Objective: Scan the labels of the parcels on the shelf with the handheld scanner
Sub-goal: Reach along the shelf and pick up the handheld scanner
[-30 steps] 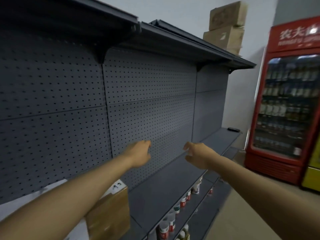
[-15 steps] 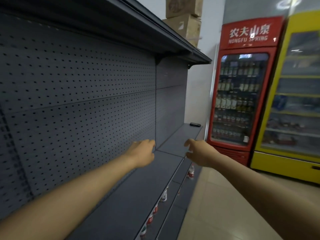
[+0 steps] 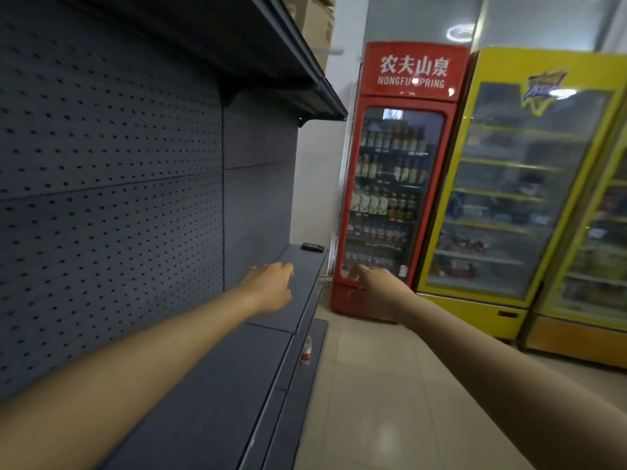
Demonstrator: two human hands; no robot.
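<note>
While both arms stretch forward mid-frame, the left hand (image 3: 271, 286) and right hand (image 3: 376, 290) hang loose-fingered, holding nothing. Scanner (image 3: 312, 246) lies at the far end of the grey shelf (image 3: 210, 385), center frame, beside the red fridge (image 3: 397, 184).

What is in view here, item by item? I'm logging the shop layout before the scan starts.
handheld scanner: one, black, far end of the middle shelf.
shelf unit: one, dark grey, pegboard back, left side.
cardboard boxes: at least two, brown, on the top shelf.
water bottle: one, clear with red label, lower shelf.
red fridge: one, stocked with bottles, past the shelf end.
yellow fridge: one, right of the red one.
left hand: empty, above the middle shelf.
right hand: empty, reaching forward.
</note>
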